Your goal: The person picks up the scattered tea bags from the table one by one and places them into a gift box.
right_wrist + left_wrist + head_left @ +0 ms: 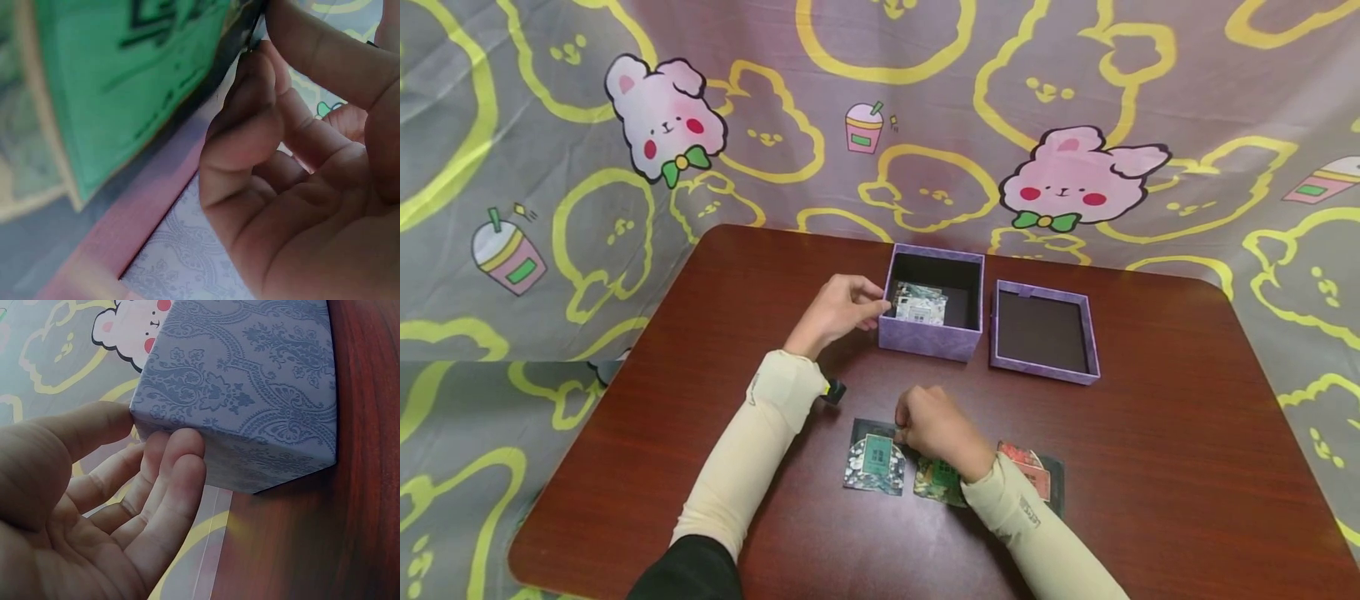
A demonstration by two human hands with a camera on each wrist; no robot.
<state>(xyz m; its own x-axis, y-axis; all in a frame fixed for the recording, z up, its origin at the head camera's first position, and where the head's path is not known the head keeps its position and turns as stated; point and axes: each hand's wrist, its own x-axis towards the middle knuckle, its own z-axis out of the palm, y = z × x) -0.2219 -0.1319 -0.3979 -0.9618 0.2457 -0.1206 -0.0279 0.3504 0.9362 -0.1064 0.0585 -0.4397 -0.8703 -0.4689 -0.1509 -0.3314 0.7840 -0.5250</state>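
My left hand [874, 307] rests at the left wall of an open purple patterned box [931, 337]. In the left wrist view its fingers [181, 462] lie relaxed against the box's outer corner [250, 394], holding nothing. A few picture cards [920, 304] lean inside the box. My right hand [902, 432] is on the table near me, where it pinches the top right corner of a dark card with a green door [876, 458]. The right wrist view shows thumb and forefinger [250, 87] closed on that card's edge [125, 81].
The box's purple lid [1043, 367] lies upturned just right of the box. A green card [937, 483] and a red card [1036, 473] lie by my right forearm. The dark red table [1150, 467] is ringed by a grey cloth with yellow and pink rabbits [1075, 179].
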